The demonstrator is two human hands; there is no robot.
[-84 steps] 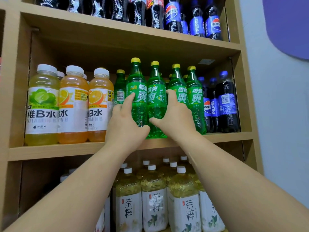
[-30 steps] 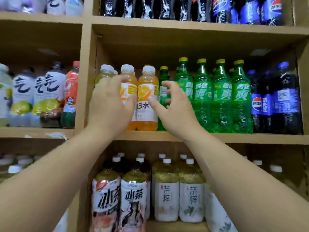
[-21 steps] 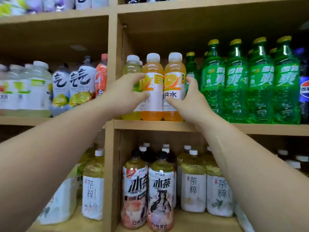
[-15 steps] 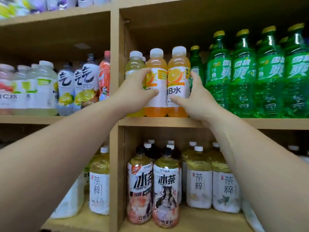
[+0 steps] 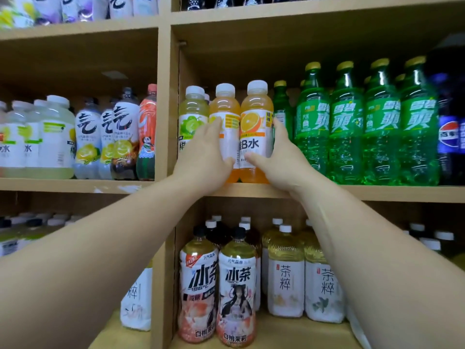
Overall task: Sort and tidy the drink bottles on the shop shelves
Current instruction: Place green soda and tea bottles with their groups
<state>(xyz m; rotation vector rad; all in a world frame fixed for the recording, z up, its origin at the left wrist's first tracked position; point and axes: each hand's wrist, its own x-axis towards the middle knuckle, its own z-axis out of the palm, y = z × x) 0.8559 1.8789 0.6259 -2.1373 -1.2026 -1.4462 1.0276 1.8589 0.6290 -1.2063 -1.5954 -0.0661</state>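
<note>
1. Closest to the camera, two bare forearms come up from the bottom corners and meet at the middle shelf [image 5: 390, 193], which is matte, light wood-look board.
2. The left hand [image 5: 201, 157] cups the left orange bottle [image 5: 227, 132]. Its fingers are pressed together up the bottle's left flank, and the thumb hooks across the front, low on the label.
3. The right hand [image 5: 281, 159] mirrors it on the right orange bottle [image 5: 256, 139], with fingers together round the right side and the thumb lying across the white label.
4. Both bottles are chunky clear plastic with round shoulders, white ribbed caps and glossy wrap labels. They stand upright and touching at the shelf's front edge, near the left end of the right-hand compartment.
5. Just left of them is a lime bottle [image 5: 191, 114] of the same shape, holding a pale yellow-green drink. It's tucked beside the wooden divider [image 5: 163, 96] and partly hidden by the left hand.
6. To the right are the green soda bottles [image 5: 347, 127]. They're tall, slim, shiny translucent green with yellow caps, and there are more rows behind. Past them, a dark cola bottle [image 5: 450, 137] with a blue label sits blurry at the frame edge.
7. On the shelf below are black-capped iced tea bottles [image 5: 237, 285] and white-capped pale tea bottles [image 5: 285, 278].
8. Over in the left compartment there are squat clear bottles with brush-stroke labels [image 5: 120, 137].
</note>
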